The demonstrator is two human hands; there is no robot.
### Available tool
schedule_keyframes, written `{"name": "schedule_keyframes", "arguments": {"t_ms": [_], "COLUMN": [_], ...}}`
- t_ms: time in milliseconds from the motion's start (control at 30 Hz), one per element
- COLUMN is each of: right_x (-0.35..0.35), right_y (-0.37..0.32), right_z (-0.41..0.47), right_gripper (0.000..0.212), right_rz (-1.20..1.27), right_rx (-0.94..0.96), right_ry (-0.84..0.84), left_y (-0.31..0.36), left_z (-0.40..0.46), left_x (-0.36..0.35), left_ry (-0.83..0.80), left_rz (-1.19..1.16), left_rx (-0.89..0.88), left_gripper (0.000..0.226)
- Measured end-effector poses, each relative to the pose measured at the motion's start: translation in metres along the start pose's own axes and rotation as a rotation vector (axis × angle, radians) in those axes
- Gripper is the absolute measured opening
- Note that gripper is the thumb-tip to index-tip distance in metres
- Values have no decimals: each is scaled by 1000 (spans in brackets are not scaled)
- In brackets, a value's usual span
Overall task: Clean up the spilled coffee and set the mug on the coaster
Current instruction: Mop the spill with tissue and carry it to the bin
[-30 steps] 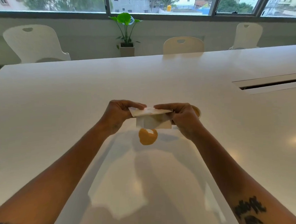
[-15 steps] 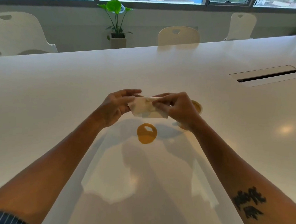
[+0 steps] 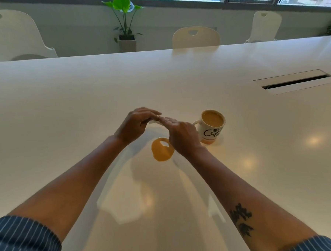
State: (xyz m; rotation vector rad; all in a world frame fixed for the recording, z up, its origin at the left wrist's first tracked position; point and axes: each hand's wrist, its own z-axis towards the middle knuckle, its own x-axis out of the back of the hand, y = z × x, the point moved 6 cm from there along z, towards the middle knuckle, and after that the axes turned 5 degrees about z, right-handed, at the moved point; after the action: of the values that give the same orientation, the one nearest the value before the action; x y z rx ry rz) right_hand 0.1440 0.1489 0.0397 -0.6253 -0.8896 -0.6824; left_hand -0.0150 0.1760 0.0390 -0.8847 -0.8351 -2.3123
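A person leans over a wide white table point(image 3: 63, 103), both bare forearms stretched forward. The left hand point(image 3: 136, 125) has its fingers curled over a small folded white napkin point(image 3: 154, 122), pinching it; only a sliver of the paper shows between the hands. The right hand point(image 3: 182, 136) lies with fingers mostly straight, their tips resting on the napkin's right end, pressing rather than gripping as far as can be seen.

The spilled coffee point(image 3: 162, 149) is a tan, roughly round puddle on the table, just nearer than the hands and slightly below the gap between them, its right edge tucked under the right wrist. The napkin is held above the table, so the wipe would probably be a short drop down and toward the person. Either hand is close; the left one has the firmer hold.

A white mug point(image 3: 212, 125), nearly full of milky coffee, stands upright just right of the right hand, its handle pointing left toward that hand. A tan ring shows at its base; whether that is a coaster or more spill is unclear.
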Motion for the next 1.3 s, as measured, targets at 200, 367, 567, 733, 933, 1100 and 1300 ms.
{"name": "schedule_keyframes", "arguments": {"t_ms": [200,367,567,733,933,1100,1300], "right_x": [-23,-30,-34,-30,-25,-22,-20], "right_y": [21,33,46,44,38,33,30], "right_z": [-9,-18,-28,-31,-39,-45,-52], "right_gripper": [49,54,62,72,70,74,65], "right_rz": [83,204,273,276,277,293,339], "right_rx": [-32,-31,-182,-236,-253,-231,-189], "right_ry": [-237,-399,-590,-684,-703,-708,-681], "left_y": [-6,-8,-13,-13,-12,-8,-5], "left_z": [-15,-20,-23,-29,-40,-47,-56], "left_x": [-22,-31,-28,-30,-31,-31,-31], "left_ry": [-223,-436,-596,-672,-664,-654,-639], "left_rz": [-26,-35,-30,12,-5,-33,-16], "left_rx": [-1,14,81,100,127,150,177], "left_gripper": [21,25,35,34,34,31,30]}}
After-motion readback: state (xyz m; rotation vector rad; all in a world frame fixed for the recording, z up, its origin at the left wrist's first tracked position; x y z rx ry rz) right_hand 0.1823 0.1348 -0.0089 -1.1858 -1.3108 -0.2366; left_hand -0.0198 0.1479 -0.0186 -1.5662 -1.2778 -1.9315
